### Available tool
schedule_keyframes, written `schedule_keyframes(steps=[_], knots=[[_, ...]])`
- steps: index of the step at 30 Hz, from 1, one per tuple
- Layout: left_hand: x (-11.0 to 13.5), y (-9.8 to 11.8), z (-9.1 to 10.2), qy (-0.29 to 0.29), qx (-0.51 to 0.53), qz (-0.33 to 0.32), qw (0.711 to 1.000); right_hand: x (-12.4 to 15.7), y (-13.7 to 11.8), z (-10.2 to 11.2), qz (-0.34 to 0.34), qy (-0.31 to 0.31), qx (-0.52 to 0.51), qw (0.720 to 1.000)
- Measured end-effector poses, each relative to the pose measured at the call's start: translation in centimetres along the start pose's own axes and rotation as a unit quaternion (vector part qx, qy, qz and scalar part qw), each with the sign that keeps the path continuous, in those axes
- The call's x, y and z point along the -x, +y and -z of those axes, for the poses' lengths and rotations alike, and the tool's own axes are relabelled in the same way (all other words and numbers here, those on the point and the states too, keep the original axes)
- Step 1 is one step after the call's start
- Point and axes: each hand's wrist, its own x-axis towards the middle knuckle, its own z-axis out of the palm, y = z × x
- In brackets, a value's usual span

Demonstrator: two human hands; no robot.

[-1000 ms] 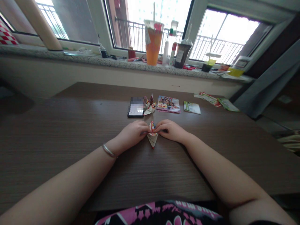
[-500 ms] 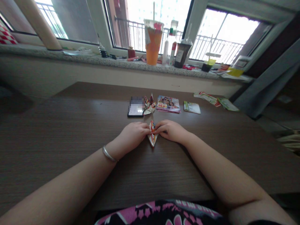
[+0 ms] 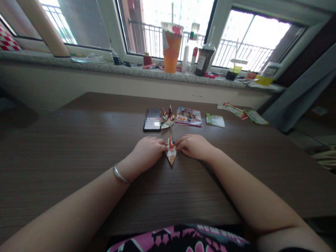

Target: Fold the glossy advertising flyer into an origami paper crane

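Note:
A small diamond-shaped folded paper, printed in red, orange and white, lies on the brown table with one point toward me. At its left corner, my left hand has its fingers closed on the edge. My right hand pinches the right edge with thumb and fingertips. Just beyond the hands stand folded paper pieces, beside a phone lying flat with its screen up.
Right of the folded pieces lie a stack of printed flyers and a smaller card stack. Paper strips are at the far right. On the windowsill stand an orange drink cup, a dark cup and bottles.
The fingers have drawn slightly apart toward the paper's outer edges. More of its printed middle shows, and it looks flatter and wider.

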Motion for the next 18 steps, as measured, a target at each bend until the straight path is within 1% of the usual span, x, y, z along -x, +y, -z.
schedule_keyframes(steps=[4,7,10,12,14,18], knots=[[0.0,0.1,0.3,0.001,0.013,0.018,1.0,0.1,-0.3,0.1,-0.018,0.002,-0.001,1.0],[0.0,0.3,0.5,-0.013,-0.01,0.024,1.0,0.1,-0.9,0.3,-0.036,0.005,0.012,0.999],[0.1,0.6,0.6,-0.022,-0.025,0.029,0.999,0.1,-1.6,0.5,-0.045,-0.006,0.043,0.998],[0.1,0.8,0.5,-0.009,-0.009,0.025,1.0,0.0,-1.8,0.5,-0.056,-0.008,0.069,0.996],[0.2,1.0,0.3,0.016,0.021,0.01,1.0,0.0,-1.8,0.1,-0.065,0.003,0.088,0.994],[0.3,1.1,-0.4,0.057,0.064,-0.024,0.996,-0.1,-0.8,-1.0,-0.069,0.034,0.079,0.994]])
